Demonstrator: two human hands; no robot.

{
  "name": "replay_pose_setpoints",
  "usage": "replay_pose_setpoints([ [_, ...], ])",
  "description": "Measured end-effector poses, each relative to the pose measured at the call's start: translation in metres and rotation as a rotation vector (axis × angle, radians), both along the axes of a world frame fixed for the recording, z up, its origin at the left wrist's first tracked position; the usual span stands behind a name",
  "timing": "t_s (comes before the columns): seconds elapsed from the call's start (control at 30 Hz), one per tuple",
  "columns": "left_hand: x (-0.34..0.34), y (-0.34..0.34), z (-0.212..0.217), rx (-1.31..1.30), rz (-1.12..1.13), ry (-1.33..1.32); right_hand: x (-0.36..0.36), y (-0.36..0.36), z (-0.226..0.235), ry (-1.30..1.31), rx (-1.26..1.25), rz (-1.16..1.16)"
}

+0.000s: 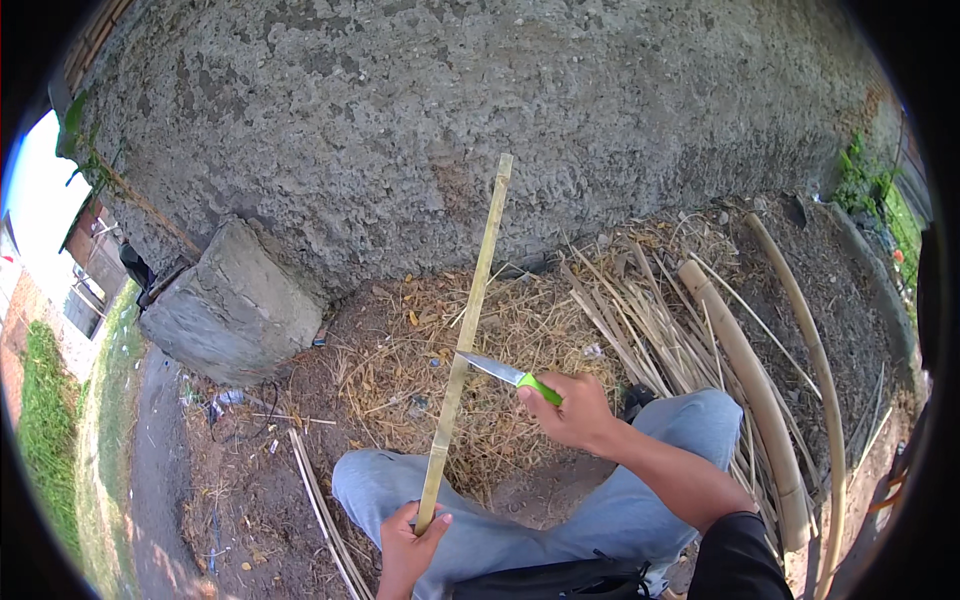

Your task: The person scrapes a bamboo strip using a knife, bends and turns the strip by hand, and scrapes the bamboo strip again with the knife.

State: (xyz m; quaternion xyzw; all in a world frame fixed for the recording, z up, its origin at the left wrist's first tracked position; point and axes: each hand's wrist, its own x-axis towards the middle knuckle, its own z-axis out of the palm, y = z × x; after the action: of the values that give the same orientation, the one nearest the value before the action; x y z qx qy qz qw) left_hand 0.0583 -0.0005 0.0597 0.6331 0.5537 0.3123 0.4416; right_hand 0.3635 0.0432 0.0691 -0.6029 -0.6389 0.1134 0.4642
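My left hand grips the lower end of a long thin bamboo strip that rises upright in front of me toward the rough grey wall. My right hand holds a knife by its green handle, and the blade tip touches the strip's right edge about halfway up. My knees in grey trousers are spread below both hands.
A concrete block sits at the left against the wall. Dry shavings and straw cover the ground ahead. Split bamboo strips and thick bamboo poles lie at the right. A thin strip lies by my left knee.
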Motion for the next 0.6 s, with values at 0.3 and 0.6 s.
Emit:
replay_pose_setpoints([
  [0.3,-0.014,0.020,0.018,0.174,0.046,0.220,0.004,-0.001,0.010,0.020,0.039,-0.060],
  [0.6,-0.003,0.016,0.013,0.518,-0.029,0.273,0.003,0.001,0.002,0.000,0.058,-0.023],
])
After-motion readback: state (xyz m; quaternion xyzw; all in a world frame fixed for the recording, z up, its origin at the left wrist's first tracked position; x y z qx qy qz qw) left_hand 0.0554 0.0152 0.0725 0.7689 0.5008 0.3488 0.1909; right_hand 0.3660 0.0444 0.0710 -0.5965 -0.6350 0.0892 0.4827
